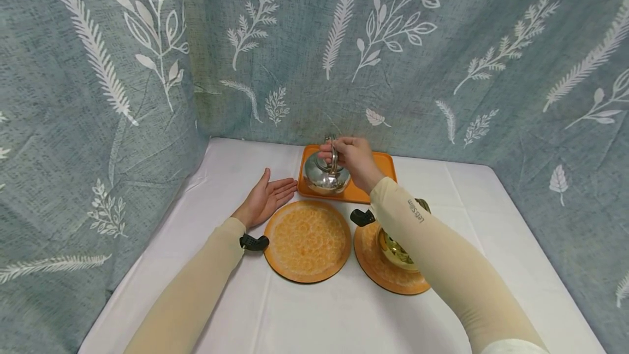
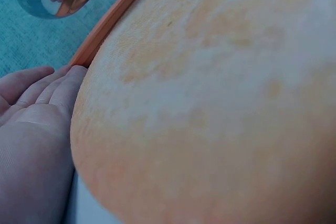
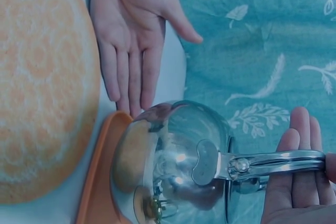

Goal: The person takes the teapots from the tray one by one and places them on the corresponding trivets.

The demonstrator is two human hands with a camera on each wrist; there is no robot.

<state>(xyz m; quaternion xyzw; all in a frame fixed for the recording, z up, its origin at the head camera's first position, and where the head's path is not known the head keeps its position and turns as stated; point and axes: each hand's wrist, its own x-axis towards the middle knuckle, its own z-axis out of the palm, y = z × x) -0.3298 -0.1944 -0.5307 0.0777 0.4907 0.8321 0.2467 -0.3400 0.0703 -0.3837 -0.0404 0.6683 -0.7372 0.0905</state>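
Note:
A shiny steel kettle (image 1: 326, 177) is over the left part of an orange tray (image 1: 361, 194) at the back of the table. My right hand (image 1: 355, 160) holds its raised metal handle (image 3: 273, 162), with the fingers passing beneath the bar. My left hand (image 1: 266, 201) lies palm up with straight fingers, its fingertips right at the tray's front left corner. That hand (image 3: 131, 38) also shows in the right wrist view, beyond the kettle body (image 3: 168, 163). Beside the left palm lies a round orange-patterned mat (image 1: 308, 241).
To the right, a gold-coloured pot (image 1: 393, 250) stands on a second round mat (image 1: 400, 285), partly hidden under my right forearm. A white cloth (image 1: 304, 321) covers the table. Leaf-patterned grey-green curtains (image 1: 304, 42) hang behind and at both sides.

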